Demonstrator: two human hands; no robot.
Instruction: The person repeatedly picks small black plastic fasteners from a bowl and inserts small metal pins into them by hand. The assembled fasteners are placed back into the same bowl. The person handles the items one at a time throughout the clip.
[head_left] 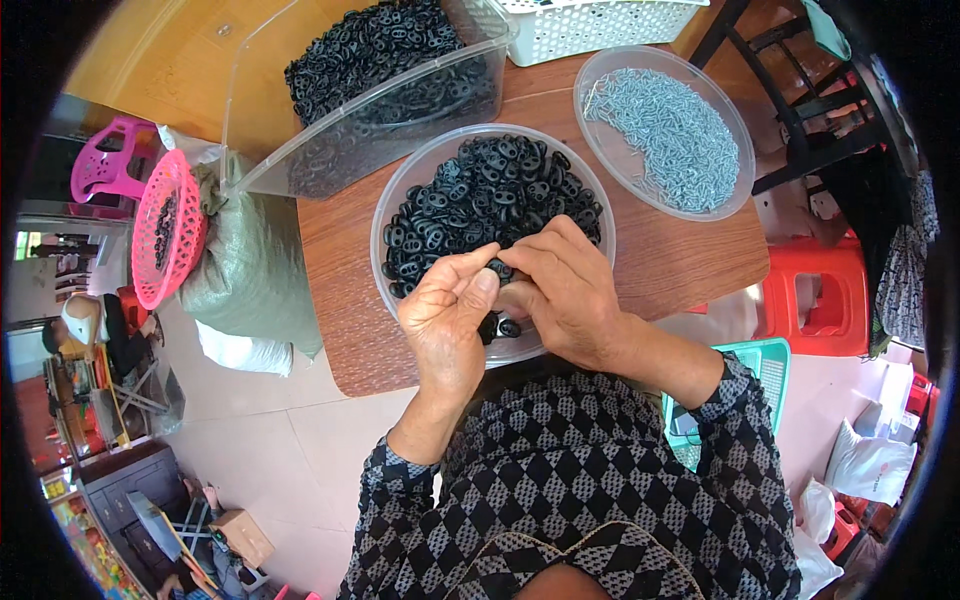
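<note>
black two-holed plastic piece [499, 268] held above the round clear tub [516, 349], near its front. left hand [446, 315] and right hand [568, 292] nearly meet, both pinching it between thumb and fingertips. long axis seems to lie crosswise, left to right; fingertips cover the ends, so exact pointing can't be told. loose like pieces [480, 185] heap in the tub at mixed angles. tub on wooden worktop [350, 335]; dish [613, 162] of grey screws [668, 135] just beside, right.
</note>
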